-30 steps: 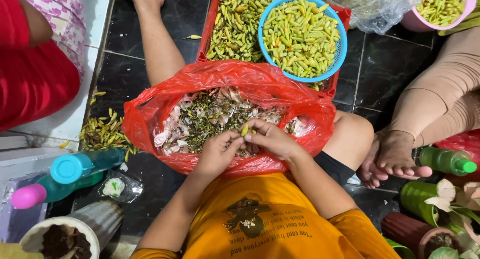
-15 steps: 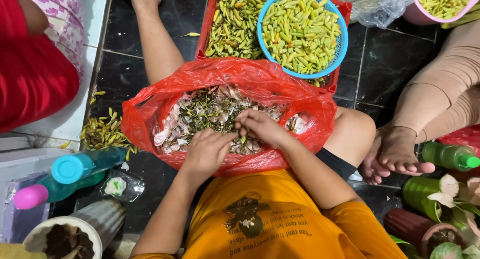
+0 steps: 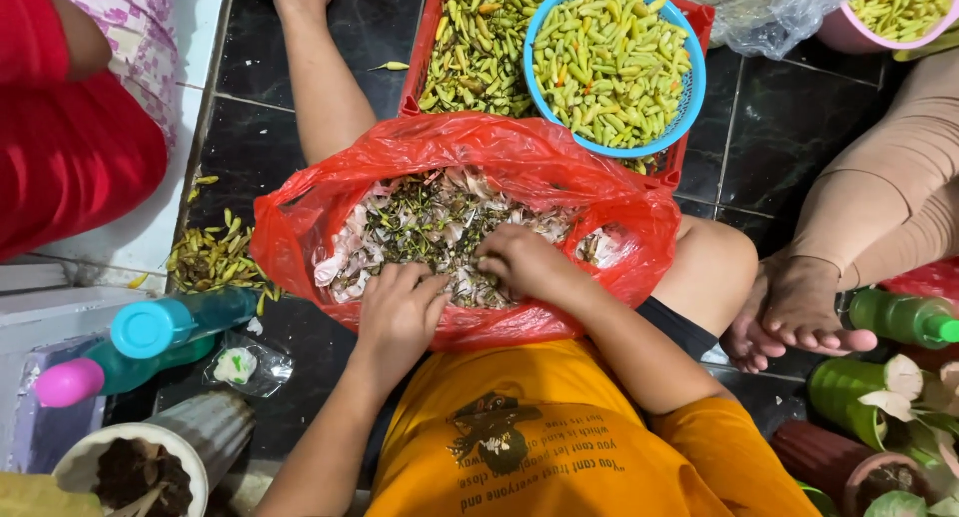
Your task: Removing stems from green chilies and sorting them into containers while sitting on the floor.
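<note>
A red plastic bag [image 3: 559, 167] lies open on my lap, filled with pale peelings and green stems [image 3: 430, 222]. Both my hands are inside its near side. My left hand [image 3: 398, 315] lies flat on the scraps by the bag's near rim, fingers loosely spread. My right hand [image 3: 527, 264] sits just to its right, fingers curled down into the scraps; whether they hold anything is hidden. Beyond the bag, a blue basket [image 3: 691, 82] full of green chilies rests on a red crate [image 3: 432, 37] that also holds chilies.
A heap of chili stems [image 3: 212, 259] lies on the dark tiled floor at left, near teal bottles [image 3: 165, 322]. A person in red [image 3: 70, 147] sits at left. Another person's feet [image 3: 789, 312] are at right, beside green bottles [image 3: 904, 317] and pots. A pink bowl [image 3: 859, 32] stands at the back right.
My hands were raised together over the bag a second ago. They have dropped apart into the scraps, the left toward the near rim, the right toward the middle.
</note>
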